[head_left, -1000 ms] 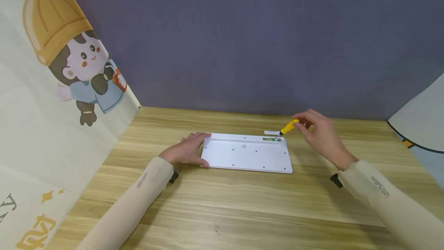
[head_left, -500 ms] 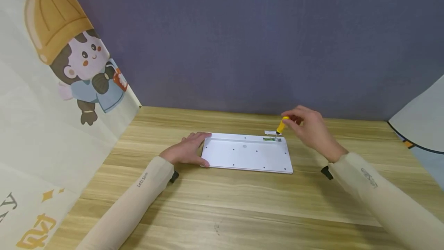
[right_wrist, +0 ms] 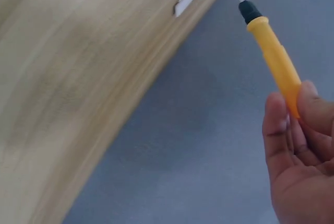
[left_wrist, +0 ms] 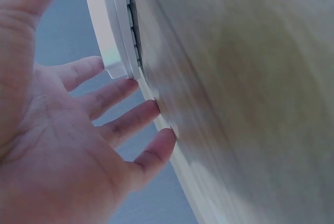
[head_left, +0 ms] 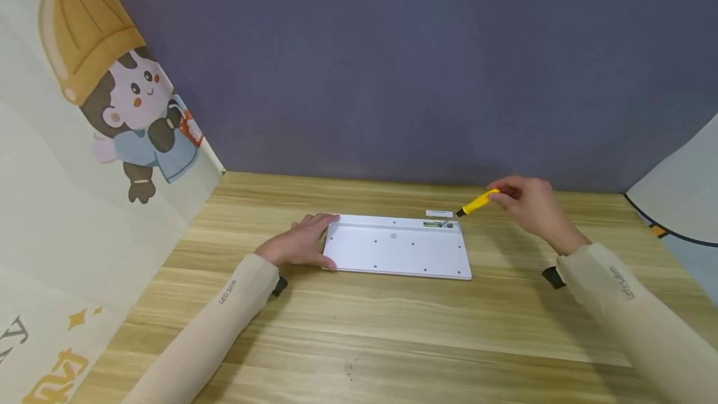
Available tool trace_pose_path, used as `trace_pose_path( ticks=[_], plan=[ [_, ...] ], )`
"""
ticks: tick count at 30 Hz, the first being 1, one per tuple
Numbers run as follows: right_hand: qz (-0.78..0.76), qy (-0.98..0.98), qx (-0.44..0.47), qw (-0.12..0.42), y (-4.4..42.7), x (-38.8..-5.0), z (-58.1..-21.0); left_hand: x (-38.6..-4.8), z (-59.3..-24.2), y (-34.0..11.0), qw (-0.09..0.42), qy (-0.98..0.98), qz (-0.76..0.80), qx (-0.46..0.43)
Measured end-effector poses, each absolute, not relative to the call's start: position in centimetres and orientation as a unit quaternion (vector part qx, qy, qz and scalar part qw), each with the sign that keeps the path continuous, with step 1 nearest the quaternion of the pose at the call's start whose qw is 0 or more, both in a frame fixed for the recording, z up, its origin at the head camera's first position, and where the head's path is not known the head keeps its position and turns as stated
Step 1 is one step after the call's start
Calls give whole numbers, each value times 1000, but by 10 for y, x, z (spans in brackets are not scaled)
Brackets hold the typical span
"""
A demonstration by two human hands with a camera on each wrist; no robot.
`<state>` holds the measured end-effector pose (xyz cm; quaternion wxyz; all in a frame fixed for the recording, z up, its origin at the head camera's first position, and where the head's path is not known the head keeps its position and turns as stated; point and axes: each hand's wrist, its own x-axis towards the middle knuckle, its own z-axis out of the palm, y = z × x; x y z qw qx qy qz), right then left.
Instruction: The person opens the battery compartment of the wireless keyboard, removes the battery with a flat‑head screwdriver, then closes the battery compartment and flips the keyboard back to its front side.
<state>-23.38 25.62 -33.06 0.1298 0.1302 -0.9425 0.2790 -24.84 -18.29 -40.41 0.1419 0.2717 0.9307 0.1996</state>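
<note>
A white keyboard [head_left: 404, 254] lies face down on the wooden table, its battery compartment open at the far right. A green battery [head_left: 432, 225] shows inside. My left hand [head_left: 300, 245] rests at the keyboard's left end, thumb at the near corner and index finger at the far one; in the left wrist view its fingers [left_wrist: 128, 114] are spread and fairly straight. My right hand [head_left: 530, 207] pinches the end of a yellow screwdriver [head_left: 477, 203], tilted low to the right. Its thin shaft points into the compartment; exact tip contact is too small to tell.
A small white battery cover [head_left: 439, 214] lies just behind the compartment. Beyond the far edge of the wooden table [head_left: 359, 335] stands a dark blue-grey wall [head_left: 392, 67]. A cartoon-printed cloth [head_left: 56, 217] hangs along the left side.
My right hand first swings left, standing the screwdriver steeper, then swings back right and tilts it lower than before. The left hand and keyboard stay in place.
</note>
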Motion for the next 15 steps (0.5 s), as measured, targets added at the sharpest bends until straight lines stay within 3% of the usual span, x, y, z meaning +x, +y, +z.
trace_pose_path(
  ticks=[15],
  plan=[
    [292, -942, 106, 128, 270, -233, -348, -247, -404, -189, 136, 932, 198, 272]
  ],
)
